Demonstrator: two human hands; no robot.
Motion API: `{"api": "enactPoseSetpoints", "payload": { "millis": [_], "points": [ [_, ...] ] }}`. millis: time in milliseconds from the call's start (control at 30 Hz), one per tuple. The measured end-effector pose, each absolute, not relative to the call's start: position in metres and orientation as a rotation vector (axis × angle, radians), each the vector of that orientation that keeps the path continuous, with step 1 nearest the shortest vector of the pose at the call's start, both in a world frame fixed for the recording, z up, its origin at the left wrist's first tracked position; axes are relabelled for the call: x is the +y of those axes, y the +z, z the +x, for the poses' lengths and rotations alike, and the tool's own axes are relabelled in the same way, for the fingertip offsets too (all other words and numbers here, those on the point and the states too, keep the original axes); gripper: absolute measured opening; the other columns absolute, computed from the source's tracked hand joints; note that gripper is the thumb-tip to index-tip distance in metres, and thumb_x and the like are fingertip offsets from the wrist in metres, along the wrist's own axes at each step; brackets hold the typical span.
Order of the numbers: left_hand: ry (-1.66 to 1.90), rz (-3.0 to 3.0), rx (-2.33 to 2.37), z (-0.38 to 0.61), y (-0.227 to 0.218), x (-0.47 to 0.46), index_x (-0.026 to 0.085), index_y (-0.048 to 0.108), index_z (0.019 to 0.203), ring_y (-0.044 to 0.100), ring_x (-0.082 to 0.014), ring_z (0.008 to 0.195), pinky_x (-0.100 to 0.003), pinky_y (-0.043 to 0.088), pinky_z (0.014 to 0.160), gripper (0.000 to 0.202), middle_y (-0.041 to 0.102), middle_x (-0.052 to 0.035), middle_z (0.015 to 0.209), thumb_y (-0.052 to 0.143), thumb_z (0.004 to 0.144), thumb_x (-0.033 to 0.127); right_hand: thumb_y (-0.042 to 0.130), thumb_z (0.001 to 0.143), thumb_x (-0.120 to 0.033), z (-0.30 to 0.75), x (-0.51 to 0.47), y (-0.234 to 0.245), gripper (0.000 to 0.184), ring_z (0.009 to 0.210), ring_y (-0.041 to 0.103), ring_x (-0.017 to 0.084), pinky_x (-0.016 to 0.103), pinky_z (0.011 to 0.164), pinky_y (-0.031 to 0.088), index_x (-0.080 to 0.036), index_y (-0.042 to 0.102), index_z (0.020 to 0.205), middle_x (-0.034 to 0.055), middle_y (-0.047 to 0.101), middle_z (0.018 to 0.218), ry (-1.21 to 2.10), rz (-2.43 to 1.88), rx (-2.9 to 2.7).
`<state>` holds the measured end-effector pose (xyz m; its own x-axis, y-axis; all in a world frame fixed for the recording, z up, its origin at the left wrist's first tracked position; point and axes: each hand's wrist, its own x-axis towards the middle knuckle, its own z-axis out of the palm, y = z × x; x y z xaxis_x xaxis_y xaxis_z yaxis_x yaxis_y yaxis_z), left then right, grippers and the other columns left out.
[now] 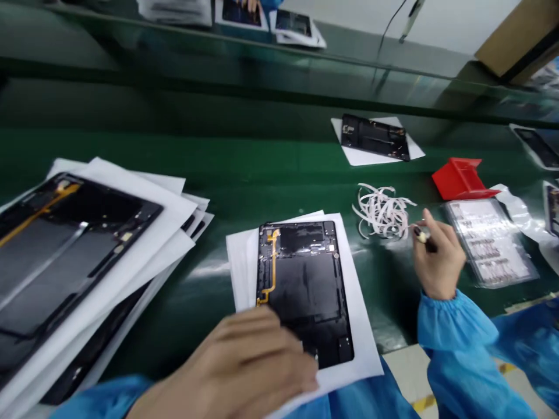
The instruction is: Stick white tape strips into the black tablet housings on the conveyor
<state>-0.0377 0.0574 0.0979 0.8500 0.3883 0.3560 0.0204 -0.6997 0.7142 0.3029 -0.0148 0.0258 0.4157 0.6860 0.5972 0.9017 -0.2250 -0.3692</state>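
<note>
The person's left hand lies flat with its fingers stretched out and loosely apart, gripping nothing. It presses down on the near left corner of a black tablet shell and on the white sheet under it. The shell lies open side up in the middle of the green belt, just in front of the person, with a thin orange ribbon cable running down its left edge. The right hand is held off to the right of the shell, its fingers curled in and the thumb and forefinger tips brought together. Something small and dark shows at the fingertips, but it is too small to make out. This hand is just beside a loose tangle of white strips on the belt. Both wrists are in blue sleeves. To the right of the hand lies a clear bag of printed labels, and beyond that a red tray. At the far left is a pile of more shells and paper sheets, stacked unevenly. Farther across the belt another shell rests on its own sheet. A cardboard box stands at the top right corner.
</note>
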Motion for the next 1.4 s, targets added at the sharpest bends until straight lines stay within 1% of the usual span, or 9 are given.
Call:
{"api": "enactPoseSetpoints", "payload": {
  "millis": [100, 233, 333, 467, 567, 733, 867, 1100, 1400],
  "points": [
    [0.703, 2.124, 0.366, -0.019, 0.091, 0.084, 0.017, 0.070, 0.092, 0.060, -0.0111, 0.070, -0.021, 0.049, 0.063, 0.008, 0.063, -0.0016, 0.081, 0.065, 0.093, 0.022, 0.065, 0.086, -0.017, 0.260, -0.018, 0.048, 0.037, 0.092, 0.068, 0.023, 0.036, 0.081, 0.055, -0.025, 0.069, 0.122, 0.0088, 0.071, 0.108, -0.200, -1.860, -1.375],
    [0.765, 1.970, 0.498, 0.001, 0.058, 0.107, 0.017, 0.074, 0.084, 0.060, -0.0120, 0.074, -0.023, 0.048, 0.065, 0.006, 0.061, -0.0013, 0.082, 0.075, 0.084, 0.023, 0.071, 0.083, -0.019, 0.201, -0.007, 0.064, 0.046, 0.064, 0.066, 0.012, 0.023, 0.056, 0.055, -0.031, 0.061, 0.127, 0.0002, 0.074, 0.100, 0.744, -1.634, -1.550],
    [0.742, 1.896, 0.555, 0.010, 0.043, 0.115, 0.019, 0.075, 0.078, 0.061, -0.0124, 0.074, -0.025, 0.049, 0.069, 0.009, 0.062, -0.0006, 0.080, 0.077, 0.083, 0.026, 0.075, 0.079, -0.019, 0.180, 0.007, 0.058, 0.049, 0.059, 0.067, 0.009, 0.018, 0.051, 0.053, -0.029, 0.058, 0.124, -0.0015, 0.075, 0.099, 1.036, -1.544, -1.423],
    [0.765, 1.833, 0.667, 0.007, 0.041, 0.112, 0.019, 0.072, 0.097, 0.061, -0.0150, 0.080, -0.028, 0.051, 0.075, 0.022, 0.066, -0.0023, 0.088, 0.077, 0.082, 0.035, 0.078, 0.077, -0.020, 0.177, 0.020, 0.046, 0.039, 0.056, 0.067, 0.010, 0.018, 0.053, 0.053, -0.025, 0.062, 0.112, -0.0061, 0.074, 0.072, 1.039, -1.539, -1.276],
    [0.901, 1.917, 0.897, -0.010, 0.038, 0.084, 0.021, 0.062, 0.121, 0.061, -0.0197, 0.097, -0.034, 0.052, 0.086, 0.036, 0.065, -0.0074, 0.106, 0.066, 0.091, 0.040, 0.080, 0.074, -0.020, 0.179, 0.024, 0.042, 0.032, 0.060, 0.070, 0.012, 0.020, 0.056, 0.055, -0.024, 0.068, 0.104, -0.0051, 0.075, 0.071, 1.015, -1.556, -1.281],
    [0.674, 2.482, 0.744, -0.047, 0.023, 0.003, 0.023, 0.066, 0.117, 0.053, -0.0232, 0.117, -0.036, 0.041, 0.101, 0.026, 0.066, -0.0068, 0.118, 0.057, 0.097, 0.038, 0.079, 0.076, -0.025, 0.182, 0.026, 0.032, 0.005, 0.071, 0.074, 0.017, 0.025, 0.065, 0.060, -0.024, 0.078, 0.081, -0.0007, 0.079, 0.081, 0.941, -1.594, -1.361],
    [0.449, 2.656, 0.811, -0.056, 0.011, -0.033, 0.028, 0.066, 0.123, 0.053, -0.0224, 0.117, -0.035, 0.034, 0.105, 0.039, 0.069, -0.0012, 0.122, 0.059, 0.092, 0.052, 0.079, 0.077, -0.026, 0.182, 0.026, 0.026, 0.005, 0.076, 0.075, 0.020, 0.028, 0.069, 0.062, -0.026, 0.079, 0.082, -0.0004, 0.079, 0.083, 0.877, -1.593, -1.407],
    [0.558, 2.696, 0.818, -0.055, 0.002, -0.034, 0.028, 0.067, 0.121, 0.059, -0.0183, 0.109, -0.031, 0.038, 0.098, 0.033, 0.073, 0.0015, 0.113, 0.065, 0.092, 0.044, 0.074, 0.081, -0.026, 0.183, 0.026, 0.020, 0.005, 0.077, 0.075, 0.021, 0.031, 0.070, 0.061, -0.024, 0.078, 0.081, 0.0015, 0.079, 0.084, 0.799, -1.599, -1.508],
    [0.572, 2.740, 0.740, -0.054, 0.000, -0.033, 0.024, 0.067, 0.121, 0.056, -0.0186, 0.119, -0.031, 0.034, 0.107, 0.034, 0.071, 0.0047, 0.123, 0.066, 0.092, 0.042, 0.060, 0.086, -0.012, 0.184, 0.024, 0.010, 0.019, 0.082, 0.073, 0.019, 0.031, 0.078, 0.058, -0.023, 0.075, 0.089, 0.0019, 0.077, 0.088, 0.767, -1.525, -1.616]
  ]
}}
